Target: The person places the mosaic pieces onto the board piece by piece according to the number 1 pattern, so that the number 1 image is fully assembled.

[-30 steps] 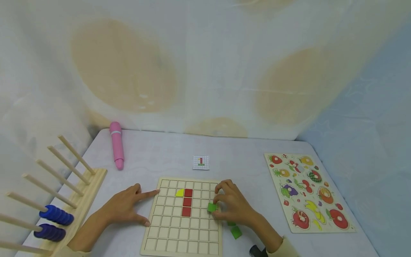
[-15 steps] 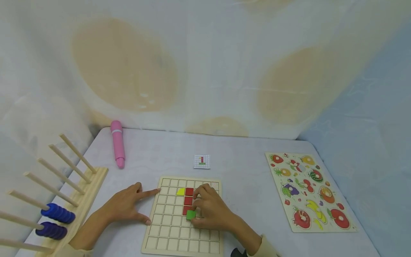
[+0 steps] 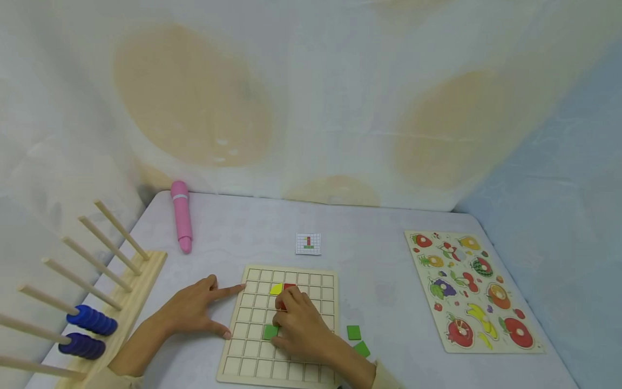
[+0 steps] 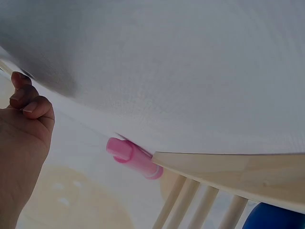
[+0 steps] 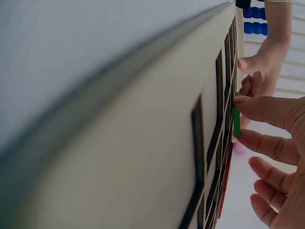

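A wooden grid board [image 3: 252, 366] lies flat on the table. My right hand [image 3: 303, 327] is over its middle, pinching a green square tile [image 3: 270, 332] between thumb and index finger. The right wrist view shows that tile [image 5: 237, 114] edge-on at the board's surface. Just above it, a yellow tile [image 3: 276, 289] and a red tile [image 3: 289, 286] sit in neighbouring cells; my fingers mostly hide the red ones below. My left hand [image 3: 191, 308] rests beside the board, its index fingertip and thumb tip at the left edge and the other fingers curled in.
Two more green tiles [image 3: 353, 332] lie right of the board. Behind it is a small printed pattern card [image 3: 308, 244]. A peg abacus [image 3: 141, 278] with blue beads stands at left, a pink microphone-shaped stick [image 3: 182, 216] farther back. At right lies a fruit puzzle board [image 3: 439, 308].
My right hand has carried the green tile from the board's right edge leftward to a cell near the middle, below the red column. The left hand keeps its place at the board's edge.
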Motion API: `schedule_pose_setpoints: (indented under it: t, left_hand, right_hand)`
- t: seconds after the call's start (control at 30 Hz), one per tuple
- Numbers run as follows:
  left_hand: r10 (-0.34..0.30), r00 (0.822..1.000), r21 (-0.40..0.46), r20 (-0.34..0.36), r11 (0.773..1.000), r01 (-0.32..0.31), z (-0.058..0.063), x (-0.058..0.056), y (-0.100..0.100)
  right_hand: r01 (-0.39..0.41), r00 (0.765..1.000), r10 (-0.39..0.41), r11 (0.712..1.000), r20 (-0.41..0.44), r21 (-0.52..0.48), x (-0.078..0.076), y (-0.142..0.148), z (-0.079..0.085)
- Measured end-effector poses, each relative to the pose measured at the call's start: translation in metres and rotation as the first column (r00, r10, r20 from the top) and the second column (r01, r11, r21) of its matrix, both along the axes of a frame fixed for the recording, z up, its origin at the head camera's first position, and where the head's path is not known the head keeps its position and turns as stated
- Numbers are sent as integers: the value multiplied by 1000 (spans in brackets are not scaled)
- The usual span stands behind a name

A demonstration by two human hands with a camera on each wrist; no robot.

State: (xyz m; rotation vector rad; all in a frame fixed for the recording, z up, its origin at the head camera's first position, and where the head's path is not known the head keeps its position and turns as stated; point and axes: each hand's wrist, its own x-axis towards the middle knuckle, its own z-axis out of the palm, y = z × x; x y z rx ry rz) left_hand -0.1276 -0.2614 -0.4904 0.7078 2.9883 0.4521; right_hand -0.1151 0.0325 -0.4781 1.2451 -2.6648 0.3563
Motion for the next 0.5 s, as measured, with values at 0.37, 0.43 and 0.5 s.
schedule_pose_setpoints:
  t: [0.37,0.43,0.5]
  left_hand:
    - [1,1000,-14,25,1000,-1,4,0,2]
    - [2,1000,-14,29,1000,-1,4,0,2]
    - [1,999,-16,33,1000,-1,4,0,1]
  right_hand:
    - [14,997,-13,1000,-79,9,5,-4,0]
    - [17,996,-15,1000,-87,17,6,-3,1]
    - [24,997,-24,1000,-68,10,7,-1,2]
